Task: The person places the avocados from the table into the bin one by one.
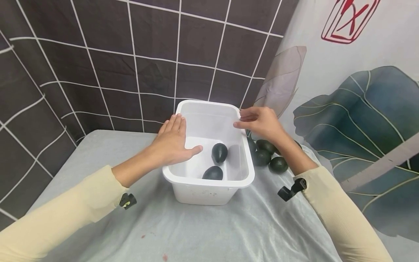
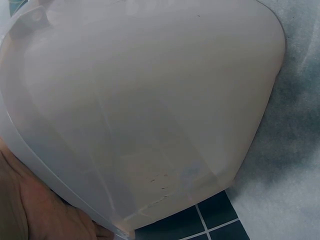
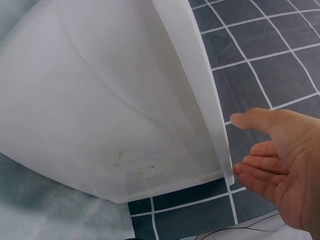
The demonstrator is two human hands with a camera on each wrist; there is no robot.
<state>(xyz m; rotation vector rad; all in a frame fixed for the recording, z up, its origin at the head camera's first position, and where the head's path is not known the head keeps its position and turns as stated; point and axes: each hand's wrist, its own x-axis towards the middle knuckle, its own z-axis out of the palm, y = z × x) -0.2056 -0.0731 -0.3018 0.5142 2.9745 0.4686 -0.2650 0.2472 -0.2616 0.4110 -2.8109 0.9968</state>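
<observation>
A white plastic tub [image 1: 204, 193] stands on the cloth in the head view, with two dark green avocados [image 1: 219, 153] on its floor. My left hand [image 1: 171, 142] rests over the tub's left rim, fingers straight and thumb reaching inward. At the opposite rim is my right hand [image 1: 260, 122], its fingertips right by the edge. The right wrist view shows that hand [image 3: 280, 160] beside the rim, thumb and fingers apart with nothing between them. In the left wrist view the tub's outer wall [image 2: 150, 110] fills most of the picture, and the hand [image 2: 45, 205] shows at the lower left.
Several more avocados [image 1: 278, 165] lie on the grey cloth [image 1: 196, 233] right of the tub, partly hidden under my right forearm. A dark tiled-pattern backdrop [image 1: 154, 40] rises behind the tub. A leaf-printed sheet [image 1: 360, 116] hangs at the right.
</observation>
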